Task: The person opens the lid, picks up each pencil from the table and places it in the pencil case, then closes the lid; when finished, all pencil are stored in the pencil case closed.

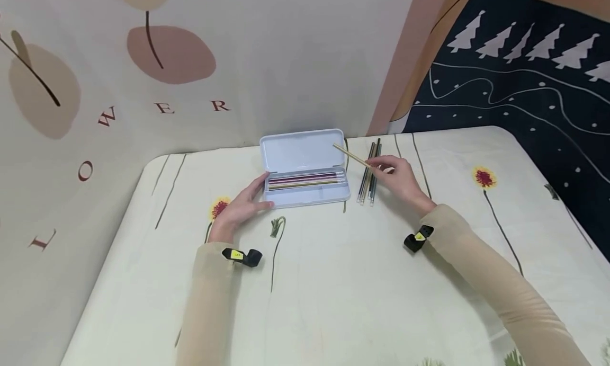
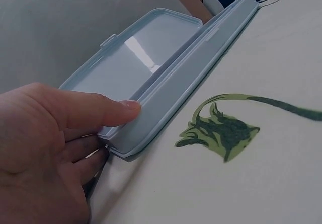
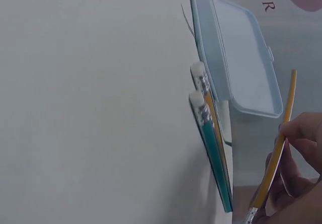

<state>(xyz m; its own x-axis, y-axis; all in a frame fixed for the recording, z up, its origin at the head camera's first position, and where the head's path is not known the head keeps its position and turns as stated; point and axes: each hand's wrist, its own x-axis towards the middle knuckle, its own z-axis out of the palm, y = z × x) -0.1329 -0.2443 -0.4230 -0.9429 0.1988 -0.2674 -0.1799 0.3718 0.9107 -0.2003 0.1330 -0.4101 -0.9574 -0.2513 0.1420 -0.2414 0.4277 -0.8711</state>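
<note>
A pale blue pencil case [image 1: 295, 198] lies with its lid [image 1: 301, 151] raised at the back. Several pencils [image 1: 305, 180] rest side by side in its rear part. My left hand [image 1: 242, 206] holds the case at its left end, thumb [image 2: 118, 112] on the front wall and fingers round the corner. Between thumb and fingers of my right hand [image 1: 397, 178] is a yellow pencil [image 3: 283, 143], slanting above the table, its plain end near the lid's right edge. Below that hand, more pencils [image 1: 366, 178] lie right of the case, among them a teal pencil [image 3: 215, 153] with a white eraser.
A white cloth [image 1: 324, 281] with printed flowers covers the table. Close behind the case stands a pale printed curtain [image 1: 295, 64]. Dark fabric with white trees [image 1: 514, 90] hangs at the back right.
</note>
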